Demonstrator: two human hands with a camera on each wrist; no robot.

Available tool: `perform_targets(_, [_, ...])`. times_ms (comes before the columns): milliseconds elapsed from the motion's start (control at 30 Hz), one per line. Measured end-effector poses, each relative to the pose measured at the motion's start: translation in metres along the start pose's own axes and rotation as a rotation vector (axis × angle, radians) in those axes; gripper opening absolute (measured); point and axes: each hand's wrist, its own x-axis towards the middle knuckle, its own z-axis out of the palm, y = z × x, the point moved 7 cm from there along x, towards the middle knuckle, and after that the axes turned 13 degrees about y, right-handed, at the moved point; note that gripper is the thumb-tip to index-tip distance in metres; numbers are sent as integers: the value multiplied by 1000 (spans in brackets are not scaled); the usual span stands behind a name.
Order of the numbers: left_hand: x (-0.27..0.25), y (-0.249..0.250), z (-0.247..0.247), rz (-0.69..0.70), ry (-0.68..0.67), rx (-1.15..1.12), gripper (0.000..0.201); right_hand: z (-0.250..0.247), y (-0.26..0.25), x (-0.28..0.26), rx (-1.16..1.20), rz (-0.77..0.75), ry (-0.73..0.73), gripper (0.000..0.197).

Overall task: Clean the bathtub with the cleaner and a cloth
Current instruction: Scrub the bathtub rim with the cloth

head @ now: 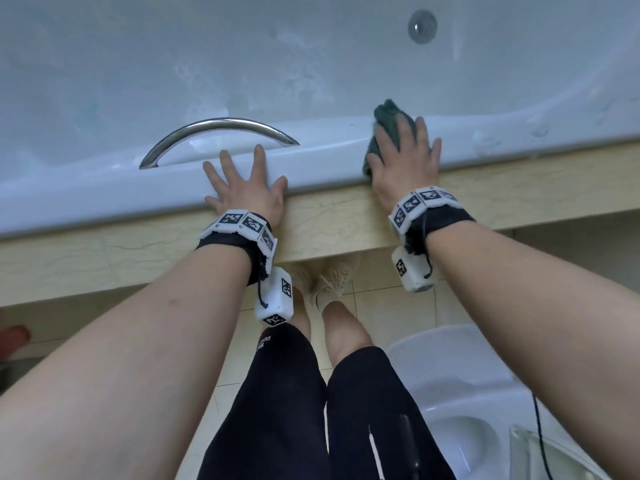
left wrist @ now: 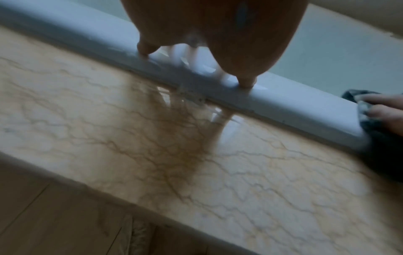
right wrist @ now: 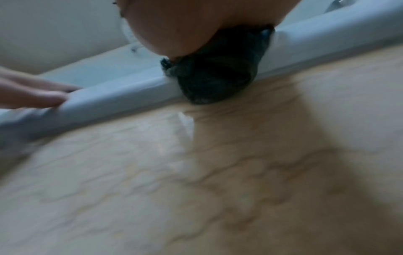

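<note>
The white bathtub's near rim (head: pixel 329 150) runs across the head view, with foam streaks on the tub wall beyond it. My left hand (head: pixel 242 181) lies flat on the rim with its fingers spread, just below the chrome grab handle (head: pixel 221 124). My right hand (head: pixel 405 157) presses a dark green cloth (head: pixel 389 116) onto the rim further right, fingers straight over it. In the right wrist view the cloth (right wrist: pixel 213 77) bulges from under the palm and hangs over the rim's outer edge (right wrist: pixel 109 100). The left wrist view shows the cloth (left wrist: pixel 353 94) at the far right. No cleaner bottle is in view.
A beige marble ledge (head: pixel 329 220) borders the tub in front of the rim. The chrome drain (head: pixel 421 26) sits at the tub's far right. A white toilet (head: pixel 460 393) stands at my right, close to my leg. The tiled floor and my shoes (head: pixel 329 282) lie below.
</note>
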Motion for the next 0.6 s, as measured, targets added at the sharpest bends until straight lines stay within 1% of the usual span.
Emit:
perform_targets(67, [-1,7,2,0,-5,0,61,-5,27,3,-12,75,21,51])
perform_targets(100, [-1,10,2,4,-7,-2,60,-5,31,4,-16,101,25,51])
perform_targets(133, [-1,11,3,8,-11,-1,60,-5,30,4,-14,124,26,51])
perform_targets(200, [0,11,2,26,-17,16,59,-2,11,2,0,139,20,52])
perform_targets(233, [0,10,2,37,-19,23,59,0,-5,0,8,114,12,53])
perform_targets(367, [4,7,-1,86,-43,33,58,10,-79,-11,16,-69,-60,56])
perform_targets(433, [6,4,-4,103,-54,31,57,13,-99,-13,25,-109,-86,55])
perform_targets(533, [9,2,-6,125,-73,23,57,11,-92,-7,26,-126,-86,52])
perform_targets(600, [11,1,-7,136,-80,24,56,5,-68,0,27,-59,-67,50])
